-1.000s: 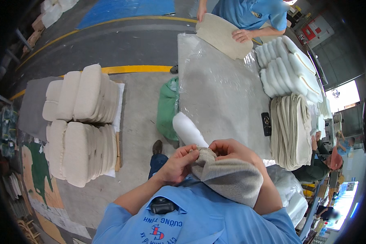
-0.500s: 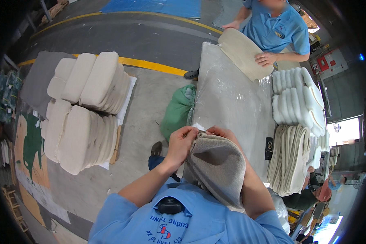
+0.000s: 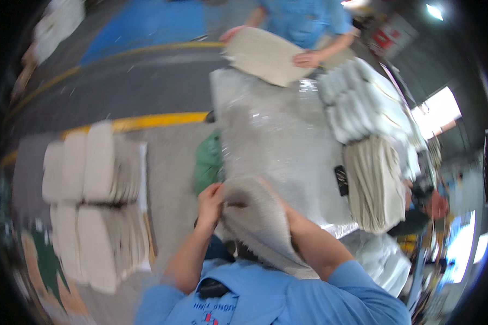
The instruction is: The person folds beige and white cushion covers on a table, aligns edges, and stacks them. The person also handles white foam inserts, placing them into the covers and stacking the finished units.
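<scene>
A grey-beige fabric cushion cover [image 3: 255, 208] hangs in front of my chest, its mouth partly gaping and its lower end lying against my shirt. My left hand [image 3: 210, 203] is closed on the cover's left edge, the fingers pinched at the top. My right forearm [image 3: 314, 244] runs up along the cover's right side. The fabric hides most of my right hand, and motion blurs the rest, so its fingers do not show.
A plastic-wrapped table [image 3: 276, 141] stands ahead. On its right lie folded covers [image 3: 373, 181], white padding [image 3: 363, 103] and a small black object [image 3: 341, 180]. Across it a co-worker holds a beige fabric piece [image 3: 265, 57]. Stacked cushions [image 3: 100, 168] stand left; a green sack [image 3: 207, 162] sits beside the table.
The view has swung, so the surroundings shift leftward. The cover has turned and been lifted between my hands, and my right hand has slipped behind the fabric. The co-worker's fabric piece lies flatter.
</scene>
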Demonstrator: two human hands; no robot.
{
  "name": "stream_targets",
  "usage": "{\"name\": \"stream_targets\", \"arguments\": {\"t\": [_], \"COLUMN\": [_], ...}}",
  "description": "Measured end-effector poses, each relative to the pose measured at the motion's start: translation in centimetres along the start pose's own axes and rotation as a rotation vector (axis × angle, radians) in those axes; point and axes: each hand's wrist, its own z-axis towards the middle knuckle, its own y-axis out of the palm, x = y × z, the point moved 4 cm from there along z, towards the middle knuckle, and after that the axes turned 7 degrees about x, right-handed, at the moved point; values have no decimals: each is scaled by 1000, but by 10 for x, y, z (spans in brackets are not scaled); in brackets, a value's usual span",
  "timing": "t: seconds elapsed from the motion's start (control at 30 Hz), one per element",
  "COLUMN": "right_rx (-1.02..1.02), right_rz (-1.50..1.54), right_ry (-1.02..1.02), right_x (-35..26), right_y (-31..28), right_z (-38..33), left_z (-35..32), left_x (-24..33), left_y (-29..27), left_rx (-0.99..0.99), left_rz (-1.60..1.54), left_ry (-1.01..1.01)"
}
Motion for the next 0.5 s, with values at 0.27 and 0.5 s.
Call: {"name": "stream_targets", "arguments": {"t": [0.27, 0.5], "right_rx": [116, 208], "right_rz": [90, 88], "right_ry": [-26, 222], "right_x": [88, 93], "right_y": [10, 8], "right_z": [-22, -3], "left_z": [0, 2], "left_x": [-21, -36], "left_y": [19, 13], "left_rx": [-174, -487], "left_rz": [-44, -138], "left_ry": [-107, -126]}}
